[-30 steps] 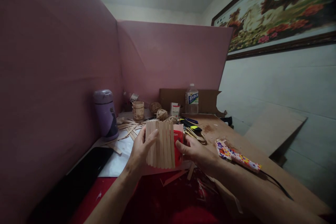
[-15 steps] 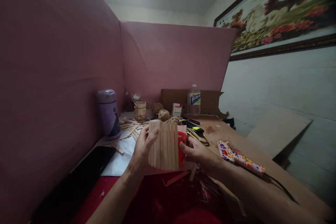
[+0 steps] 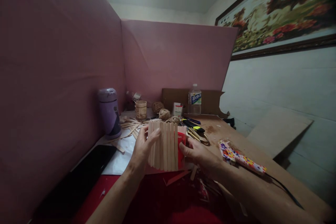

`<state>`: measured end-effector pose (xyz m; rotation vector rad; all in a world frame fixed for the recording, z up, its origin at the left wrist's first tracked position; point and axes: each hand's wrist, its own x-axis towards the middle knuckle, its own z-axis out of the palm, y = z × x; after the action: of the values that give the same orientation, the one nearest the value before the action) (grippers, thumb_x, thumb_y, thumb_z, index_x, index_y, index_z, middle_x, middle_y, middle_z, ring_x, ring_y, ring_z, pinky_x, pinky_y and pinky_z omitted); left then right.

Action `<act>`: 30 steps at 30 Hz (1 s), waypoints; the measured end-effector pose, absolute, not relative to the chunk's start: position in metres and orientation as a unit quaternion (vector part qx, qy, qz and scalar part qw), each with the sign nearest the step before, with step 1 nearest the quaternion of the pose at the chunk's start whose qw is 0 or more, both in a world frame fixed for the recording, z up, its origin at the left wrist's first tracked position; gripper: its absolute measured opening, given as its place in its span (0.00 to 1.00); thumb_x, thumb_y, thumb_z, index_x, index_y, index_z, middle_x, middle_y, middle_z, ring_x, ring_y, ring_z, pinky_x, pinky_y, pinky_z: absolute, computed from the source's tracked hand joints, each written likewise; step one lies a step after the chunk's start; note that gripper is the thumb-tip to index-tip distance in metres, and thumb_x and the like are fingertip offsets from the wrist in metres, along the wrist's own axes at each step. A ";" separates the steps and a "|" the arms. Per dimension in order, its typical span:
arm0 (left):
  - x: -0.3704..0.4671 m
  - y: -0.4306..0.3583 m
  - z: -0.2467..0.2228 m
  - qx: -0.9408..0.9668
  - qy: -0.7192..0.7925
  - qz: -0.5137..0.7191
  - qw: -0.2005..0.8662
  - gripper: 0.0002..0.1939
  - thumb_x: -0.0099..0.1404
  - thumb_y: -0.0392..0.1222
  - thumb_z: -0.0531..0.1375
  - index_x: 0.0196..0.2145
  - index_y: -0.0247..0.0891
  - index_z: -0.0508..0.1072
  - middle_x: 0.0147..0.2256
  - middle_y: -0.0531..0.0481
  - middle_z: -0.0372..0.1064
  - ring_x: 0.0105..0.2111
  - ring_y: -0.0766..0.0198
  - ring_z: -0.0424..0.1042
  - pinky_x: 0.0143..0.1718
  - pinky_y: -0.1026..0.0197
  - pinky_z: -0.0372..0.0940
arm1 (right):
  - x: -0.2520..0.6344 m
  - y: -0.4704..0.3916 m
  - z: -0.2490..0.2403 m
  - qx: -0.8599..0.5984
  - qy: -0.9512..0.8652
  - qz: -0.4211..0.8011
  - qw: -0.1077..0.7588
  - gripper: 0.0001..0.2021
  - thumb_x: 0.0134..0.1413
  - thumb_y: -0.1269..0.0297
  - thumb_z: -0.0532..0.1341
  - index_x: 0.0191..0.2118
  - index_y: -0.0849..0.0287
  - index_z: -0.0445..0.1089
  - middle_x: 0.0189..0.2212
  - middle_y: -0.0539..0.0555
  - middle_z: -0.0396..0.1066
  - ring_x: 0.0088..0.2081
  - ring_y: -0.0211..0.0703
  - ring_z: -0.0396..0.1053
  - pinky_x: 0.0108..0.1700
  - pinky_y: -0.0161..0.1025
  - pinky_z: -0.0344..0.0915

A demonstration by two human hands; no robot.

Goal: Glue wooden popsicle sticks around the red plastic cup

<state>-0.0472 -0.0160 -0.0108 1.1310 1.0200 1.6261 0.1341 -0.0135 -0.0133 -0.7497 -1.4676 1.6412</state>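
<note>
I look over a brown desk [image 3: 248,147] walled by pink panels [image 3: 178,56], a framed picture [image 3: 280,17] hanging on the right-hand wall. Behind the red box [image 3: 181,154] stands a bottle [image 3: 194,103]; a purple flask [image 3: 109,113] is behind it to the left, and a flower-patterned tool [image 3: 243,159] lies to its right. The box sits between my hands: my left hand [image 3: 140,147] grips the end faced with wooden sticks [image 3: 165,147], thumb across them, and my right hand [image 3: 196,150] pinches the bare red end.
</note>
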 end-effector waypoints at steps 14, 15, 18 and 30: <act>-0.049 -0.015 -0.009 0.508 0.359 0.638 0.453 0.34 0.50 0.56 0.66 0.51 0.37 0.67 0.47 0.40 0.71 0.48 0.47 0.69 0.47 0.52 0.63 | 0.140 -0.007 -0.015 -0.304 -0.602 0.630 0.386 0.33 0.49 0.46 0.65 0.58 0.56 0.62 0.53 0.62 0.69 0.51 0.54 0.69 0.48 0.50 0.69; -0.050 -0.015 -0.009 0.524 0.360 0.628 0.449 0.33 0.50 0.55 0.66 0.50 0.37 0.67 0.47 0.40 0.71 0.48 0.47 0.69 0.46 0.52 0.64 | 0.140 -0.007 -0.015 -0.301 -0.603 0.630 0.386 0.33 0.50 0.47 0.65 0.58 0.56 0.61 0.53 0.62 0.69 0.51 0.54 0.69 0.48 0.50 0.69; -0.051 -0.014 -0.010 0.536 0.372 0.621 0.435 0.32 0.51 0.55 0.65 0.49 0.36 0.67 0.47 0.39 0.70 0.48 0.47 0.69 0.44 0.53 0.64 | 0.139 -0.007 -0.016 -0.292 -0.603 0.632 0.390 0.34 0.49 0.47 0.65 0.59 0.57 0.61 0.52 0.62 0.69 0.50 0.54 0.69 0.50 0.51 0.68; -0.049 -0.021 -0.008 0.508 0.374 0.641 0.437 0.31 0.50 0.54 0.65 0.49 0.37 0.66 0.45 0.40 0.70 0.46 0.48 0.69 0.44 0.51 0.64 | 0.133 -0.010 -0.012 -0.286 -0.604 0.623 0.406 0.31 0.47 0.49 0.67 0.56 0.57 0.65 0.50 0.61 0.71 0.50 0.54 0.69 0.54 0.51 0.65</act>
<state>-0.0495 -0.0205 -0.0084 1.2647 0.9301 1.5937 0.1325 -0.0100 -0.0122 -0.7209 -1.5238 1.5729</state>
